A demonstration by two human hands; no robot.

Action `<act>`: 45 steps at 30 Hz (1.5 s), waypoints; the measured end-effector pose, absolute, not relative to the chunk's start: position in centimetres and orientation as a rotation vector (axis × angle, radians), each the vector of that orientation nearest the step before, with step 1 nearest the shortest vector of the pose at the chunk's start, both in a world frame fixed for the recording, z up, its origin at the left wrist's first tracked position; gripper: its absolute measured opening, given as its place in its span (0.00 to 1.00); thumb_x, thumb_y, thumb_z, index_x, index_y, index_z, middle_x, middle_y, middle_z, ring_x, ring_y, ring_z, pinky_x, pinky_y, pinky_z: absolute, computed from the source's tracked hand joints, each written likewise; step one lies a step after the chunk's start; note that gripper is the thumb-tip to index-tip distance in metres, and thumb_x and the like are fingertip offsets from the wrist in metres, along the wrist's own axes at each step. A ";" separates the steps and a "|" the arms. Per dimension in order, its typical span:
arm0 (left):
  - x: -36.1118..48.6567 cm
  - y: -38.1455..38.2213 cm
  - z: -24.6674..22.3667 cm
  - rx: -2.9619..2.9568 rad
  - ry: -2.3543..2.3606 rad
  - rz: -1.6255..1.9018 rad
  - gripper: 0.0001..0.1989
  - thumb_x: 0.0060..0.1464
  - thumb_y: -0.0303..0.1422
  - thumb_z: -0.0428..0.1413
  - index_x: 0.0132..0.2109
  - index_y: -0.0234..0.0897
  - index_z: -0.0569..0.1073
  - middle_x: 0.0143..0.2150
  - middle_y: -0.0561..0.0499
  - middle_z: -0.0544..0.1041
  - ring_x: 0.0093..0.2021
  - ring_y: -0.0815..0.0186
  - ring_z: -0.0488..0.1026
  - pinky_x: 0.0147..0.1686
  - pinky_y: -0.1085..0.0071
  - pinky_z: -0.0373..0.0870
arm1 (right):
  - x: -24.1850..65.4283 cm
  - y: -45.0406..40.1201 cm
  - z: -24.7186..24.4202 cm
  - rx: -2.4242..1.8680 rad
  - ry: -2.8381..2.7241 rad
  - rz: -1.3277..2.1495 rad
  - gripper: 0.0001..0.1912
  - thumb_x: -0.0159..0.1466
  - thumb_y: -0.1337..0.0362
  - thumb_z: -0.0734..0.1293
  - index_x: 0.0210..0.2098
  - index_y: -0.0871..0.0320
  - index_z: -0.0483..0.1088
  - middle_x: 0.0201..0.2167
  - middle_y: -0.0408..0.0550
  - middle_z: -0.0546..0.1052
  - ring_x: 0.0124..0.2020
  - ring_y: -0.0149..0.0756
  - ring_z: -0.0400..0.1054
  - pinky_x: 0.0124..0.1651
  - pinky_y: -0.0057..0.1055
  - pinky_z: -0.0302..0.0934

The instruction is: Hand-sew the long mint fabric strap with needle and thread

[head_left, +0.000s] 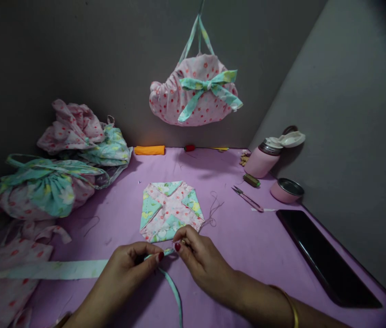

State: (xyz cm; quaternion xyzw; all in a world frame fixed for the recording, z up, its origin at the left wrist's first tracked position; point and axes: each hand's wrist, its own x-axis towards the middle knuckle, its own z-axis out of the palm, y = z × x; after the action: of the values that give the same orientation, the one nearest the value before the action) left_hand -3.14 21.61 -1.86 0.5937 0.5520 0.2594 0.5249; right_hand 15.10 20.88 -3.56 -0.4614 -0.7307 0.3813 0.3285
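My left hand (138,262) is closed in a pinch on a narrow folded aqua fabric strip (174,287), whose tail curves down toward the front edge of the view. At the strip's short end, my right hand (198,255) is closed too, thumb and forefinger together; what lies between those fingertips is too small to make out. Just beyond both hands lies a flat pink and aqua fabric piece (172,207) with folded-in corners. Dark loose thread (213,212) trails from its right side. A wide pale fabric strip (59,269) runs out to the left behind my left hand.
Floral drawstring bags (49,187) are heaped at left, and a bow-tied bag (196,91) hangs above the table's back. On the right are thread snips (247,199), a green thread spool (251,180), a pink flask (263,159), its lid (286,190) and a phone (326,255).
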 end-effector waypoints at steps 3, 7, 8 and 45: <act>-3.2 21.6 -2.0 1.402 1.328 0.643 0.08 0.46 0.35 0.56 0.27 0.37 0.77 0.24 0.53 0.77 0.26 0.65 0.70 0.28 0.74 0.64 | 15.1 20.7 -3.5 -1.163 -2.007 0.903 0.07 0.65 0.69 0.56 0.35 0.58 0.64 0.27 0.42 0.69 0.28 0.28 0.62 0.32 0.25 0.55; -3.1 21.6 -1.9 1.379 1.323 0.643 0.08 0.46 0.35 0.56 0.28 0.37 0.77 0.26 0.53 0.78 0.28 0.63 0.72 0.29 0.73 0.65 | 15.1 20.6 -3.8 -1.137 -2.123 0.847 0.08 0.65 0.69 0.56 0.33 0.58 0.66 0.27 0.43 0.71 0.29 0.29 0.65 0.33 0.24 0.56; -3.0 21.6 -1.9 1.373 1.322 0.645 0.07 0.46 0.35 0.56 0.28 0.37 0.78 0.26 0.53 0.79 0.28 0.63 0.72 0.29 0.73 0.65 | 15.1 20.6 -4.0 -1.142 -2.141 0.843 0.09 0.65 0.68 0.56 0.33 0.58 0.66 0.27 0.43 0.71 0.28 0.29 0.65 0.32 0.24 0.56; -3.5 20.8 -2.3 1.908 1.301 0.619 0.07 0.55 0.30 0.52 0.35 0.41 0.76 0.33 0.52 0.79 0.34 0.63 0.75 0.34 0.72 0.69 | 15.0 20.3 -3.7 -1.193 -2.198 0.854 0.11 0.63 0.69 0.56 0.38 0.57 0.69 0.29 0.45 0.75 0.27 0.30 0.68 0.31 0.25 0.58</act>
State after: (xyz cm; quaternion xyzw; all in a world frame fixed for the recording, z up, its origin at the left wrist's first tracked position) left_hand -3.50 20.79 -2.33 0.7425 0.5062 0.2410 0.3665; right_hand 15.01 20.33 -3.68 -0.4374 -0.8060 0.3131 0.2471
